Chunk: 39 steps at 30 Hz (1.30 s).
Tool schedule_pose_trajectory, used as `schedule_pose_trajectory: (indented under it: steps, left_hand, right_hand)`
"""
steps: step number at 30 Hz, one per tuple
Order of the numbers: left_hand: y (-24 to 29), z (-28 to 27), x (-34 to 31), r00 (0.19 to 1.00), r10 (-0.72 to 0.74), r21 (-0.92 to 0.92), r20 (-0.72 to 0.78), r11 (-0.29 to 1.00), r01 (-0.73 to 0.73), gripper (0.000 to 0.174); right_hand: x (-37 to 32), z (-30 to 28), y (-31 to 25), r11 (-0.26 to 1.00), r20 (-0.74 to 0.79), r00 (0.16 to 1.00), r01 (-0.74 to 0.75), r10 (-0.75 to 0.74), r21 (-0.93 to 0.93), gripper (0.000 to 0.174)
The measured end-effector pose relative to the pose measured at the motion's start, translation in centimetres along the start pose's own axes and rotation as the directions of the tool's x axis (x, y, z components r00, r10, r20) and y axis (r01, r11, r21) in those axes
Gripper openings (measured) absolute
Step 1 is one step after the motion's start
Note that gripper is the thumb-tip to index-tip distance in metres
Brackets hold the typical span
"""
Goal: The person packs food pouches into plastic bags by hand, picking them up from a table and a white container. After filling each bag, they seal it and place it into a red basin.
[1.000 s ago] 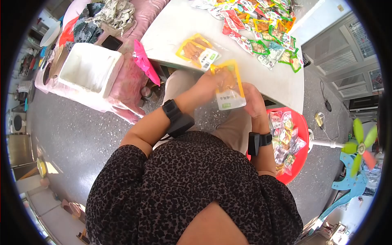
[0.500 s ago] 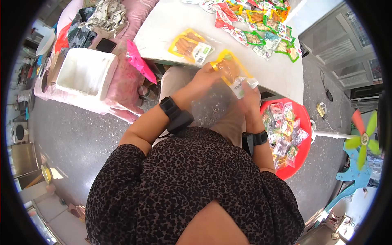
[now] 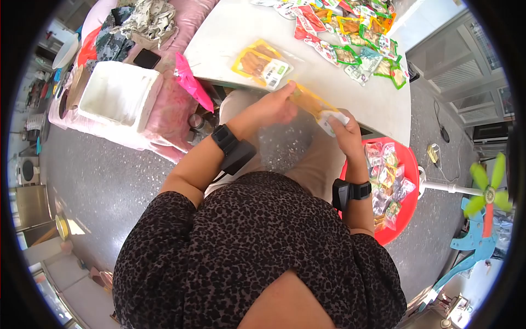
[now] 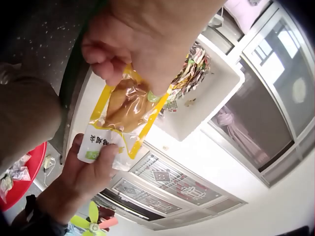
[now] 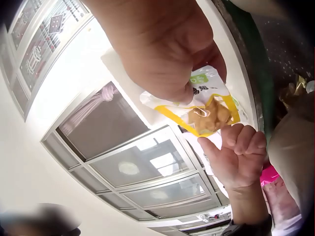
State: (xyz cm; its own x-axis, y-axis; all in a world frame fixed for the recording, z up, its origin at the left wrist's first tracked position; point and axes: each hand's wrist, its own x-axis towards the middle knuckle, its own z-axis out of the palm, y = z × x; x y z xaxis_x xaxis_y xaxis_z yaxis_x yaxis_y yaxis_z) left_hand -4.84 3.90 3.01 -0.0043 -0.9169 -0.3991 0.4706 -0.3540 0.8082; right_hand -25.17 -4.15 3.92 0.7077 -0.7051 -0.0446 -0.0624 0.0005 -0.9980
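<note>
Both hands hold a yellow-edged, clear-fronted food pouch (image 3: 311,102) just above the table's near edge, with brown pieces of food inside. My left hand (image 3: 274,107) pinches its yellow end, fingers curled and thumb on the edge, as the right wrist view shows. At the white printed end, my right hand (image 3: 348,134) grips with the thumb across the label (image 4: 96,142). Seen from above, the pouch is tilted, its face partly foreshortened. On the white table (image 3: 219,44), left of the hands, lie similar yellow-edged pouches (image 3: 255,63), overlapping.
Many colourful food packets (image 3: 350,38) spread over the table's far right. A red tub (image 3: 413,181) of packets stands on the floor at the right, by a fan (image 3: 489,194). At the left, a white foam box (image 3: 118,98) and a pink bag (image 3: 192,82) rest near the table.
The pouch has turned from facing up and hanging upright to lying slanted and tilted. My right hand has shifted from its side to its white end; the left stays at the yellow end.
</note>
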Motion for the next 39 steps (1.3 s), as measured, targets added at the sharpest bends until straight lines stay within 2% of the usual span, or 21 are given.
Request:
schedule_pose_trajectory:
  steps: [1, 2, 4, 5, 7, 8, 10, 11, 12, 13, 15, 16, 19, 22, 23, 25, 28, 31, 34, 37, 39]
  left_hand:
    - [-0.1, -0.1, -0.2, 0.994, -0.079, -0.153, 0.070, 0.984, 0.089, 0.055]
    - [-0.1, -0.1, -0.4, 0.992, -0.108, -0.176, 0.068, 0.977, 0.118, 0.055]
    - [0.4, 0.5, -1.5, 0.984, -0.166, -0.224, 0.067, 0.958, 0.177, 0.057]
    - [0.0, 0.1, -1.2, 0.993, -0.096, -0.283, 0.074, 0.952, 0.113, 0.051]
    - [-0.9, -0.5, -1.0, 0.996, 0.039, -0.398, 0.075, 0.917, -0.006, 0.041]
    - [-1.2, -0.7, -0.8, 0.996, 0.076, -0.353, 0.043, 0.934, -0.056, 0.033]
    - [-0.9, -0.4, -1.1, 0.988, 0.151, -0.258, -0.018, 0.954, -0.150, 0.019]
    - [-1.0, -0.6, -0.9, 0.983, 0.186, -0.212, -0.008, 0.960, -0.183, 0.016]
    - [-0.9, -1.0, -0.5, 0.975, 0.221, -0.166, 0.003, 0.962, -0.217, 0.013]
    - [-0.9, -1.2, -0.3, 0.967, 0.254, -0.119, 0.015, 0.961, -0.251, 0.014]
    - [-0.8, -0.7, -0.2, 0.951, 0.310, -0.014, 0.000, 0.951, -0.310, 0.012]
    - [-0.5, -0.1, -0.1, 0.941, 0.339, 0.040, -0.004, 0.940, -0.339, 0.011]
    - [-0.2, 0.8, -0.3, 0.943, 0.332, 0.115, 0.014, 0.936, -0.331, 0.012]
    - [-0.6, 1.1, 0.4, 0.831, 0.508, 0.133, -0.225, 0.861, -0.491, 0.021]
    - [-0.4, 0.7, 0.5, 0.773, 0.578, 0.430, -0.262, 0.787, -0.442, 0.025]
    - [0.4, -0.7, 0.9, 0.645, 0.724, 0.872, -0.244, 0.455, -0.181, 0.033]
    - [0.9, -1.3, 1.9, 0.654, 0.750, 0.993, -0.101, 0.111, 0.026, 0.040]
    - [1.1, -1.0, 2.6, 0.713, 0.696, 0.993, -0.090, 0.005, 0.121, 0.038]
    - [1.1, -0.6, 2.7, 0.713, 0.701, 0.991, -0.026, -0.078, 0.112, 0.027]
    - [0.9, -1.2, 3.3, 0.747, 0.661, 0.996, -0.070, -0.002, 0.094, 0.020]
    - [0.8, -1.4, 3.4, 0.716, 0.695, 0.998, -0.068, 0.034, 0.062, 0.016]
  right_hand:
    - [-0.5, 0.1, -0.3, 0.983, 0.058, 0.998, 0.012, -0.001, -0.184, 0.018]
    - [-0.7, 0.1, 0.2, 0.981, 0.097, 0.995, 0.052, -0.034, -0.186, 0.018]
    - [-0.9, 0.1, -0.5, 0.865, 0.191, 0.929, 0.366, -0.317, -0.342, 0.020]
    - [-0.9, 0.1, -0.8, 0.761, 0.253, 0.861, 0.508, -0.440, -0.404, 0.021]
    - [-1.1, -0.3, 0.0, 0.748, 0.154, 0.883, 0.459, -0.443, -0.479, 0.025]
    - [-1.1, -0.4, 0.6, 0.741, 0.104, 0.889, 0.432, -0.445, -0.514, 0.028]
    - [-1.2, -0.3, 1.9, 0.965, -0.188, 0.953, 0.210, -0.238, -0.156, 0.031]
    - [-1.1, -0.3, 2.6, 0.992, -0.293, 0.952, 0.111, -0.089, 0.060, 0.033]
    - [-1.0, -0.1, 2.1, 0.930, -0.266, 0.958, 0.000, 0.105, 0.366, 0.040]
    - [-1.1, 0.1, 1.6, 0.841, -0.127, 0.983, -0.046, 0.136, 0.539, 0.040]
    - [-1.7, 0.8, 0.2, 0.574, 0.156, 0.981, -0.194, 0.116, 0.795, 0.038]
    - [-1.9, 0.9, 0.5, 0.623, 0.178, 0.972, -0.234, 0.152, 0.746, 0.030]
    - [-1.2, 1.1, 1.6, 0.714, 0.084, 0.988, -0.151, 0.128, 0.683, 0.021]
    - [-0.6, 1.1, 1.5, 0.743, -0.099, 0.983, -0.047, 0.152, 0.667, 0.018]
    - [-0.5, 1.1, 1.4, 0.761, -0.164, 0.973, -0.020, 0.164, 0.648, 0.018]
    - [-0.1, 0.7, 1.7, 0.766, -0.199, 0.970, 0.023, 0.138, 0.642, 0.018]
    - [0.8, 0.1, 2.0, 0.754, -0.190, 0.973, 0.024, 0.134, 0.656, 0.021]
    - [1.8, 0.1, 2.1, 0.729, -0.158, 0.971, -0.023, 0.179, 0.684, 0.023]
    - [2.6, 0.2, 2.3, 0.717, -0.159, 0.965, -0.041, 0.210, 0.695, 0.024]
    - [3.3, 0.1, 2.5, 0.714, -0.140, 0.968, -0.052, 0.207, 0.699, 0.024]
    - [3.7, 0.2, 2.3, 0.707, -0.136, 0.966, -0.060, 0.218, 0.705, 0.023]
